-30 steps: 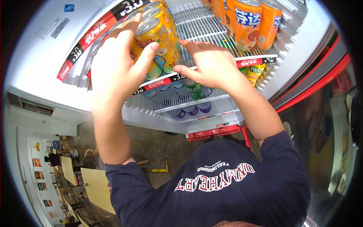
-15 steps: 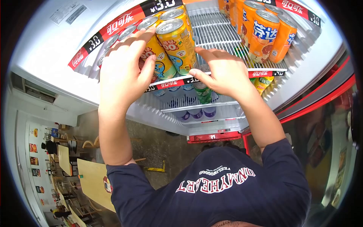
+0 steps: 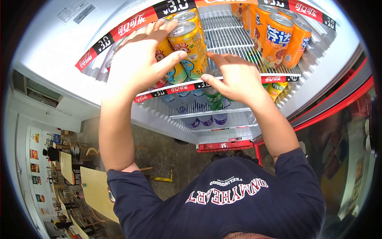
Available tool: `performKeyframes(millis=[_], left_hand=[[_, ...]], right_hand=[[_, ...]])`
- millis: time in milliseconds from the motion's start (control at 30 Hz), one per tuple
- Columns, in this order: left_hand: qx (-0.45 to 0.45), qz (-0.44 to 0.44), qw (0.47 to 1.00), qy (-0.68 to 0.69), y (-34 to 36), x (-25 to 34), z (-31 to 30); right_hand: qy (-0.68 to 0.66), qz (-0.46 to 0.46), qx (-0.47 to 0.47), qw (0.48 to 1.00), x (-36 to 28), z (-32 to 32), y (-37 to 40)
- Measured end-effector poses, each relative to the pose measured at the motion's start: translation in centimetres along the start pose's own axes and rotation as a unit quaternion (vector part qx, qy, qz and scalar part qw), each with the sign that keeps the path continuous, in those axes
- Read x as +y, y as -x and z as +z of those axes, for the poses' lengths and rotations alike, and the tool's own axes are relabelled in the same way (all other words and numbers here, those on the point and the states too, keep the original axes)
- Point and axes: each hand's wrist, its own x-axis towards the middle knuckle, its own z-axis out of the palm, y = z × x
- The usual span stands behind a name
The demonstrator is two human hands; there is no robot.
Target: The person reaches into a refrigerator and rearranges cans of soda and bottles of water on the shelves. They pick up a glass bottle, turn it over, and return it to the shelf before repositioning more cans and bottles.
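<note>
My left hand (image 3: 137, 63) lies stretched over the left part of the upper fridge shelf, fingers extended across the can tops and thumb apart, at a yellow can. Under and beside it stand yellow drink cans (image 3: 189, 49) with a blue cartoon figure, packed in rows; some are hidden by the hand. To the right of the front yellow can is my right hand (image 3: 238, 77), its fingers reaching in over the shelf and its thumb at the red-and-black price strip (image 3: 187, 87). The fingers are apart, with the index fingertip close beside the can.
Orange soda cans (image 3: 277, 40) stand on the right of the wire shelf (image 3: 225, 34). Lower shelves hold green bottles (image 3: 215, 99) and purple-capped items (image 3: 205, 119). An open red-edged fridge door (image 3: 338, 107) is at right. Tables (image 3: 95, 187) and chairs fill the room at lower left.
My left hand has shifted slightly right and its thumb has swung out toward the front yellow can. My right hand has barely moved.
</note>
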Motion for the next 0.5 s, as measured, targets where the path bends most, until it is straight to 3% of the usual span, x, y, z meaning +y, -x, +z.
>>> performKeyframes(millis=[300, 500], left_hand=[[-0.063, -0.016, 0.998, 0.024, -2.1, 0.3, -0.1], [-0.032, -0.011, 0.998, 0.054, -1.9, 0.2, 0.8]], right_hand=[[-0.057, 0.044, -0.040, 0.997, -0.1, -0.7, -0.2], [-0.227, 0.116, -0.044, 0.966, 1.8, -1.0, -2.4]])
